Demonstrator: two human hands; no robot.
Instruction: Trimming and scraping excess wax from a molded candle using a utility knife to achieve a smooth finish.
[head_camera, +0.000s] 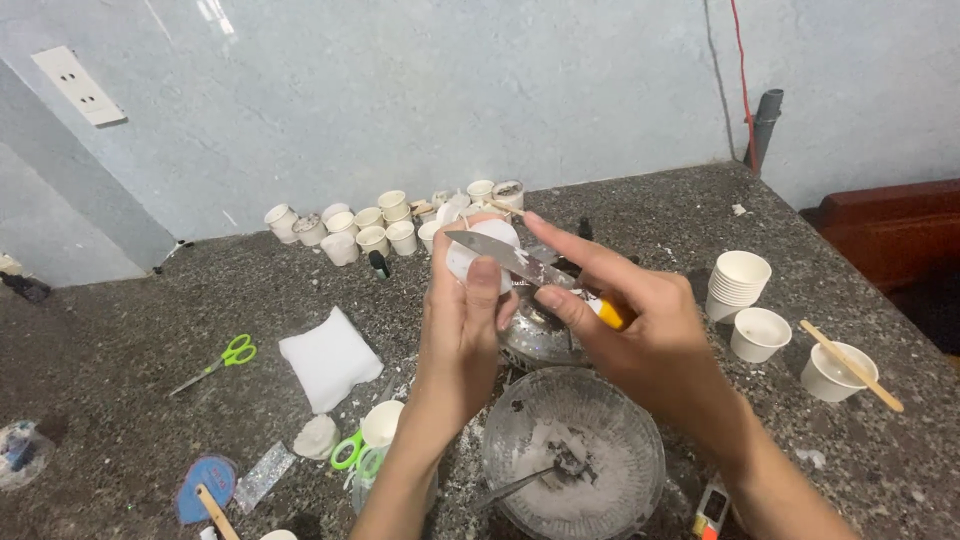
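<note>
**Midway: one white piece under the knife, many cups waiting**

Right now the left hand (462, 310) holds a small round white piece (480, 250) up above the glass bowl (575, 450), fingers wrapped round it, thumb pressed on its front. Right hand (640, 330) grips a knife (505, 255) by its yellow handle, fingers closed, blade laid flat across the face of the white piece, touching it. Looks like trimming or scraping, though I can't tell if the piece is a cup or a cast lump.

Done so far, judging by how things lie: the glass bowl directly below the hands has white residue & crumbs w/ a spoon (520, 482) resting in it. A metal dish (540, 335) sits just behind that bowl, under the hands. White flakes dot the table (150, 330) around the bowl. A cluster of small cups (385, 225) stands well behind the bowl near the wall, some seemingly filled.

Left, as far as visible: right of the bowl are a stack of cups (738, 285), a single cup (760, 333) & another cup w/ a wooden stick (850, 365) across it. Left of the bowl: white pad (328, 360), green scissors (225, 358), a second green pair (350, 450) near a cup.

So work seems partway, w/ the held piece not yet finished.
</note>
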